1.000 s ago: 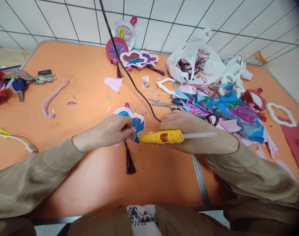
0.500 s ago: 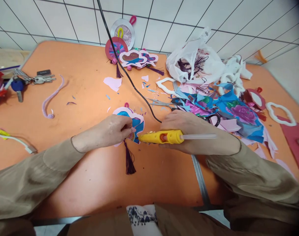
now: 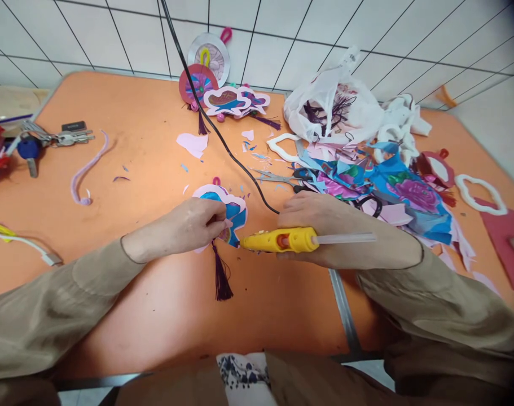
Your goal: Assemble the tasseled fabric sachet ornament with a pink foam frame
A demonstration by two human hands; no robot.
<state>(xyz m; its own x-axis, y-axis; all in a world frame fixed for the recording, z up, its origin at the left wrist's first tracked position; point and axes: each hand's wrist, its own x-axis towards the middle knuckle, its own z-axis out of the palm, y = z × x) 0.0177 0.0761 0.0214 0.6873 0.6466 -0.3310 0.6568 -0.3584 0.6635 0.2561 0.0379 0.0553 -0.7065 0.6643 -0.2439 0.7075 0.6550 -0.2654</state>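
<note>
My left hand point(image 3: 192, 225) pinches the lower edge of a pink and blue paper ornament point(image 3: 233, 207) lying on the orange table point(image 3: 134, 169). A dark purple tassel point(image 3: 220, 276) hangs from the ornament toward me. My right hand point(image 3: 324, 223) grips a yellow glue gun point(image 3: 282, 241) held sideways, its nozzle pointing left at the ornament near my left fingers. A clear glue stick point(image 3: 345, 239) juts from the gun's back. The gun's black cord point(image 3: 223, 144) runs away across the table to the wall.
Finished ornaments point(image 3: 227, 98) lie at the far edge. Scissors point(image 3: 277, 179) sit behind my right hand. Floral paper scraps point(image 3: 387, 192), a white plastic bag point(image 3: 333, 107) and white foam frames point(image 3: 480, 194) crowd the right. Keys point(image 3: 49, 140), a purple pipe cleaner point(image 3: 87, 169) and a white cable point(image 3: 23, 241) are on the left.
The glue gun and my right hand have shifted slightly toward me. My left hand keeps its pinch on the ornament.
</note>
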